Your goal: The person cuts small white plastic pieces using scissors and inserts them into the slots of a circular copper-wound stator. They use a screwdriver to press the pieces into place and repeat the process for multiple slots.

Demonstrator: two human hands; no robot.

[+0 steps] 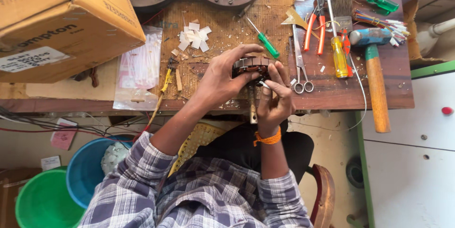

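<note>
Both hands meet over the front edge of the wooden bench (379,90), around a small round motor core (250,64) of dark metal with copper showing. The left hand (222,79) curls over the core from the left, fingers spread across its top and closed on it. The right hand (275,98), with an orange thread at the wrist, closes on it from below and the right, fingers pressed to its side, and a small white slip (263,84) shows at the fingertips. A metal shaft (252,109) hangs down from the core past the bench edge. Behind the hands lie cut white paper pieces (194,37) and a green screwdriver (263,40). To the right are scissors (299,62), orange pliers (313,31), a yellow screwdriver (337,50) and a hammer (375,79). A cardboard box (61,19) sits at the left
</note>
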